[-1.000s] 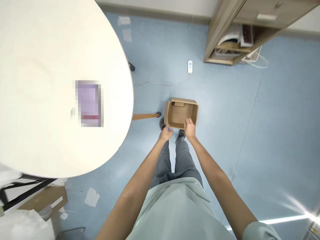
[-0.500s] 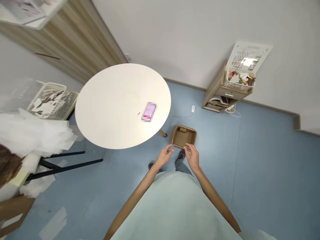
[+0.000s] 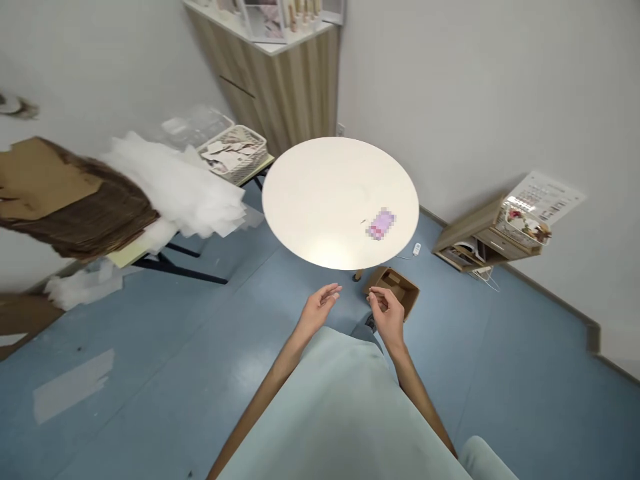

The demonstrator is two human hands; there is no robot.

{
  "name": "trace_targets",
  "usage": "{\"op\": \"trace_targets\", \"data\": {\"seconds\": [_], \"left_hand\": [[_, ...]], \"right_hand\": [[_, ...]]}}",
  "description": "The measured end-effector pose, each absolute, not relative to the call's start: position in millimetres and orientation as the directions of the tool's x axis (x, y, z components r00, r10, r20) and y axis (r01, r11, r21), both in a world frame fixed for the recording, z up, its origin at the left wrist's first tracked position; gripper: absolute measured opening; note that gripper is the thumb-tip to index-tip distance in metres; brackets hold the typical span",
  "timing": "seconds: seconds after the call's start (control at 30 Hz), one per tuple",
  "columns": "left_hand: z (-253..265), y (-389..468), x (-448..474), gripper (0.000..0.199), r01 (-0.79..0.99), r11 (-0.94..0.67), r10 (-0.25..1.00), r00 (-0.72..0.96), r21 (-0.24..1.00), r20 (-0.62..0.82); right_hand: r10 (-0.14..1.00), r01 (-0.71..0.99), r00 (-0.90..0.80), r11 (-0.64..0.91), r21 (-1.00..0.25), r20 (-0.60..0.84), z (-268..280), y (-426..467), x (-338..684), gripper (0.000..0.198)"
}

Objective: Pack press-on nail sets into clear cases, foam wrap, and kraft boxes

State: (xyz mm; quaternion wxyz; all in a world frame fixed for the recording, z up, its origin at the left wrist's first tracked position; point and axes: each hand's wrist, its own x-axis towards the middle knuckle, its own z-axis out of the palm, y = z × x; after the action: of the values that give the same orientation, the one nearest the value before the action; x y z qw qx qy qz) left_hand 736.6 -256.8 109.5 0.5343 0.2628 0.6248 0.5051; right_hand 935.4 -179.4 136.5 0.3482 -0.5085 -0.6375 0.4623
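My left hand (image 3: 319,309) hangs in the air in front of me, fingers stretched and the thumb apart from them, with nothing visible in it. Level with it, my right hand (image 3: 387,313) has thumb and index fingertip together in a pinch. Whatever it may hold is too small to make out. Past both hands stands a round white table (image 3: 315,200). A blurred-out pink-purple rectangle (image 3: 381,224) lies on its right part, beside a tiny thin dark object (image 3: 364,221). Below and behind my right hand, an open brown bin (image 3: 407,291) stands on the floor.
At left, a side table carries stacked brown sheets (image 3: 75,213), white packing sheets (image 3: 175,190) and a white basket (image 3: 240,150). A wooden cabinet (image 3: 300,87) fills the back corner. Against the right wall stands a small drawer unit (image 3: 475,237). A white plug strip (image 3: 417,249) lies on the floor.
My view has swung left, so the table and bin appear further right and more of the left side table shows. My hands keep nearly the same pose, slightly further apart.
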Motion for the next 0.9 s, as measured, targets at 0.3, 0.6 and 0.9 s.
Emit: {"op": "trace_targets", "data": {"seconds": [0.3, 0.6, 0.9], "left_hand": [[136, -319, 603, 0.048, -0.258, 0.287, 0.784, -0.491, 0.923, -0.381], [145, -339, 458, 0.050, -0.191, 0.282, 0.699, -0.630, 0.940, -0.338], [147, -351, 301, 0.051, -0.164, 0.404, 0.556, -0.737, 0.900, -0.383]], "right_hand": [[0.882, 0.306, -0.471, 0.177, -0.935, 0.013, 160, -221, 781, 0.022], [0.764, 0.236, -0.642, 0.131, -0.963, -0.054, 143, -203, 611, 0.019], [0.687, 0.202, -0.721, 0.086, -0.976, -0.089, 143, -182, 447, 0.017]]}}
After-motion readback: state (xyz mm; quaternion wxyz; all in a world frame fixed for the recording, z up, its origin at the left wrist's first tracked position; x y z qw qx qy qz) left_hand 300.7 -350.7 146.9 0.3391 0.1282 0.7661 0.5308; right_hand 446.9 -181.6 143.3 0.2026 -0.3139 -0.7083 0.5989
